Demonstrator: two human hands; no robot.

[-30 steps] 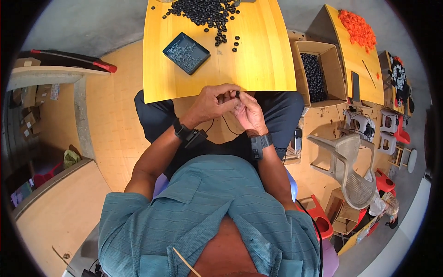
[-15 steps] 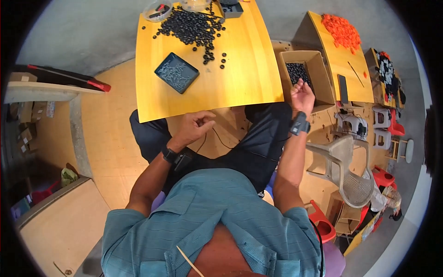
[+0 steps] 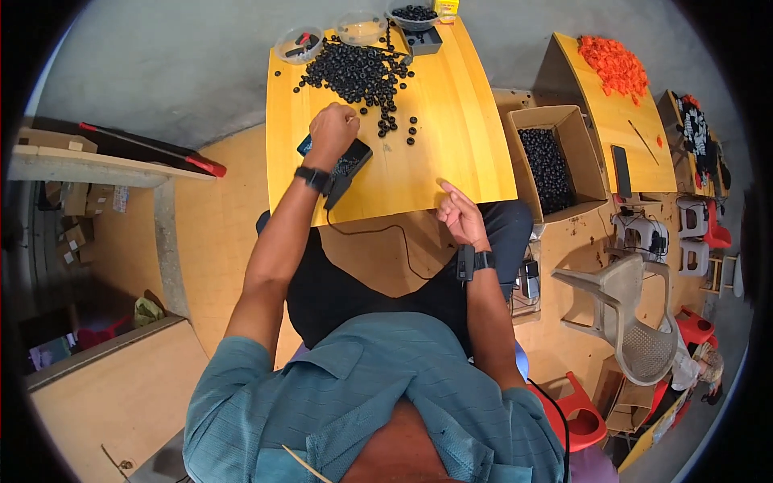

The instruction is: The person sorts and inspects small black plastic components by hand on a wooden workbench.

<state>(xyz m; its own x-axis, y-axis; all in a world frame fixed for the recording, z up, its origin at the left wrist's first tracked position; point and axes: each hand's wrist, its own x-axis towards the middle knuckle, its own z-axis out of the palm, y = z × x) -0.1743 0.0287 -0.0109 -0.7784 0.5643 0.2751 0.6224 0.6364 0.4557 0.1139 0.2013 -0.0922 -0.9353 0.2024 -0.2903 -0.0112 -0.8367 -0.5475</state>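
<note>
Left grip (image 3: 333,131) is left of centre in the frame, over the tray (image 3: 362,150); fingers are curled, and whether they grasp anything cannot be told. Right grip (image 3: 461,216), right of centre, is at the near edge of the counter (image 3: 427,169), index finger extended, others folded, contents undeterminable. Black rings (image 3: 350,72) lie heaped at upper centre. Box (image 3: 585,157), right of centre, contains black pieces (image 3: 547,165).

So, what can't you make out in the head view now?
In the head view:
What the left hand may hold: hidden by the hand itself.
Part of the dark tray: covered by that same hand.
Whether the right hand holds anything: too small to tell.
Yellow box: cut off by the picture's upper edge.
</note>
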